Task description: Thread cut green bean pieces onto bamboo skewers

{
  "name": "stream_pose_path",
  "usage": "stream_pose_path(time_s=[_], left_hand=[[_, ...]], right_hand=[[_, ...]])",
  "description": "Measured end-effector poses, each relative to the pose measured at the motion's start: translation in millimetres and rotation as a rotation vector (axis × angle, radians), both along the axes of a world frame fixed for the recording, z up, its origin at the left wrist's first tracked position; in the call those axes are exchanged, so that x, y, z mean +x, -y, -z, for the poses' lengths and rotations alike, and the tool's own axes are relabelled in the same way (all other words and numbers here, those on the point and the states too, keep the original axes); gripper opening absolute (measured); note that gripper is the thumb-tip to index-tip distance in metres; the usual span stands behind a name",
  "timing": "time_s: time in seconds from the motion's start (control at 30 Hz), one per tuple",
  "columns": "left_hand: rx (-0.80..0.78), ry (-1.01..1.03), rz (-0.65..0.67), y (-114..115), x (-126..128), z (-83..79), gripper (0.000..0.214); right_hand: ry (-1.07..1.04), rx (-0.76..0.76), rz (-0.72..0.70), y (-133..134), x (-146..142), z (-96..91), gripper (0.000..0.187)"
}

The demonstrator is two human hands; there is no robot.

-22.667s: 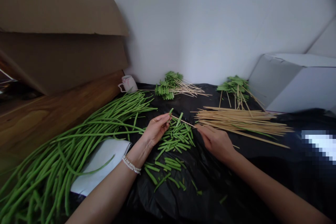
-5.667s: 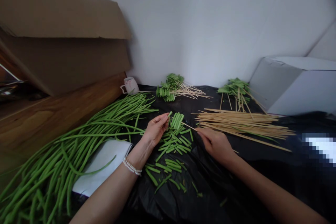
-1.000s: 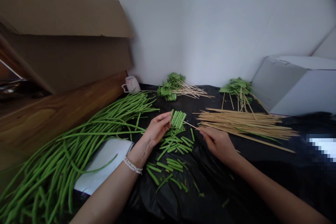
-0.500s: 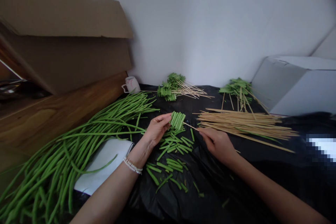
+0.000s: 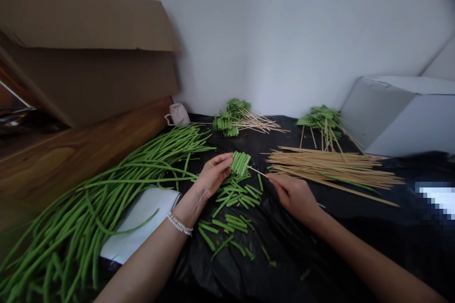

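Holding a skewer of cut green beans (image 5: 241, 163) between two bare hands, a person works at a counter (image 5: 284, 255) draped in black plastic. The left hand (image 5: 211, 175), with a pale beaded bracelet (image 5: 179, 224) at its wrist, has thumb and fingers pinching the left end of the bean row. The right hand (image 5: 295, 196) has its fingers pressed together on the skewer's bare end. The skewer is held over the counter's middle, sloping down to the right. Below it, loose bean pieces (image 5: 238, 194) scatter toward the near edge. Whole long beans (image 5: 142, 165) lie heaped along the left edge, partly covering a white sheet (image 5: 147, 203). Right of the middle, bare skewers (image 5: 330, 166) lie bundled near the right hand. Along the far edge, left to right, I see a white mug (image 5: 178, 114), a pile of loaded skewers (image 5: 227, 124) with sticks pointing right, and a second pile (image 5: 320, 117) beside a white box (image 5: 419, 113). A cardboard box (image 5: 88, 14) looms over the left side.
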State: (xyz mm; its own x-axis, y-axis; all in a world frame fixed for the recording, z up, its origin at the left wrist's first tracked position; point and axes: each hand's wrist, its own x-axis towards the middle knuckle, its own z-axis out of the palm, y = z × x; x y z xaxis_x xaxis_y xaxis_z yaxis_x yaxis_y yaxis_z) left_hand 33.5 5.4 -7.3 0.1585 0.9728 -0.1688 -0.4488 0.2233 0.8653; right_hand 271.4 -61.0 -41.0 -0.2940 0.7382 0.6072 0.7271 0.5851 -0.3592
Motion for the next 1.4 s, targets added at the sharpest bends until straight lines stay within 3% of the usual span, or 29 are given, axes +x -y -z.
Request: stream_pose_path(time_s=[0.47,0.87,1.4], left_hand=[[-0.067,-0.032,0.026,-1.8,-1.8,2.6,0.024],[-0.031,0.022,0.058,2.8,3.0,0.6,0.028],[0.014,-0.115,0.048,4.0,2.0,3.9,0.033]], right_hand=[[0.069,-0.063,0.055,4.1,-1.8,-0.8,0.028],[0.033,0.012,0.026,0.9,-1.8,-0.5,0.029],[0.12,-0.029,0.08,4.4,-4.1,2.3,0.032]])
